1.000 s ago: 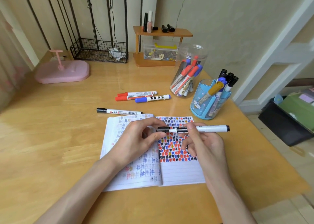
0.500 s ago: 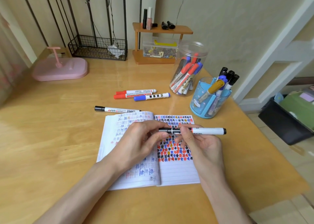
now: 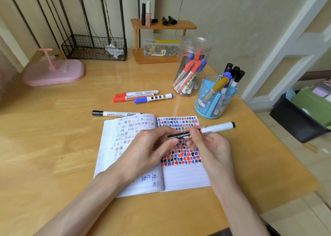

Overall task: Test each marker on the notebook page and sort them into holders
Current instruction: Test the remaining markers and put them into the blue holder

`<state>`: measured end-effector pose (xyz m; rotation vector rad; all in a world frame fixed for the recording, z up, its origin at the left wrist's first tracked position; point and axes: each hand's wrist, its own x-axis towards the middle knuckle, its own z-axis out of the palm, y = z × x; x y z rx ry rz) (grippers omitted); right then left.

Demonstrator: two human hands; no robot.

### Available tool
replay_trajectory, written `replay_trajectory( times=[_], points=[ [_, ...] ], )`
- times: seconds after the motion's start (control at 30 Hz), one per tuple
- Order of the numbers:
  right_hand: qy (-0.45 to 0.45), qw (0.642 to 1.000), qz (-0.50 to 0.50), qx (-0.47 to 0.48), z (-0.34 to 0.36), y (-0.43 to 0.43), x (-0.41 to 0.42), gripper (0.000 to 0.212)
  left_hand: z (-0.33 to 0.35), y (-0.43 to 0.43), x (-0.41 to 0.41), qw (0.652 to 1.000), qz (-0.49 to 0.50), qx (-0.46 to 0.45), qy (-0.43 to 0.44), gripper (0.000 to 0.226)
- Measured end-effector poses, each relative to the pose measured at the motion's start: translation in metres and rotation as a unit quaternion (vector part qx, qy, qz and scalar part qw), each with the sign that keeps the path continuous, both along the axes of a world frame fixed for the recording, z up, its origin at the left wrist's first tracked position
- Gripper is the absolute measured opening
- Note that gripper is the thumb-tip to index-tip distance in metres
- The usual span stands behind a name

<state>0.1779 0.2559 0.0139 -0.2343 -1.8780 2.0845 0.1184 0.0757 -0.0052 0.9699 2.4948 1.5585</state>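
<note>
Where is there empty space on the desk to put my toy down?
Bare wood lies left of the notebook, below the pink stand. It is crowded at the clear jar, the blue holder and the loose markers.

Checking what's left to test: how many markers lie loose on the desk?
4: two red markers and a blue marker beyond the notebook, a black marker at its top edge.
</note>
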Motion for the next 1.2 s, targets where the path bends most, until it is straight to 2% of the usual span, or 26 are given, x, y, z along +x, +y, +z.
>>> replay_trajectory(
  times=[0.17,0.33,0.53,0.7,0.83,1.03,1.2],
  points=[
    [0.025,0.994,-0.101,-0.03,0.005,0.015,0.014,0.027,-0.002,0.004,0.004,1.0,0.018,0.004,-0.003,0.023],
    [0.029,0.987,-0.155,-0.015,0.004,0.033,0.034,0.017,0.002,0.013,0.014,0.997,-0.022,-0.061,0.029,0.044],
    [0.057,0.972,-0.22,0.066,0.012,0.077,0.06,0.02,-0.001,0.045,0.031,0.976,-0.076,-0.152,0.133,0.02],
    [0.066,0.939,-0.32,0.11,0.022,0.129,0.096,0.021,-0.011,0.094,0.042,0.959,-0.165,-0.166,0.161,0.025],
    [0.034,0.907,-0.383,0.172,0.024,0.163,0.131,0.021,-0.015,0.136,0.051,0.96,-0.195,-0.124,0.159,0.015],
    [-0.039,0.856,-0.432,0.282,0.013,0.194,0.175,0.029,-0.02,0.188,0.072,0.955,-0.223,-0.117,0.155,0.033],
    [-0.114,0.824,-0.447,0.327,-0.014,0.211,0.194,0.012,-0.022,0.191,0.074,0.954,-0.224,-0.13,0.151,0.036]
  ],
)
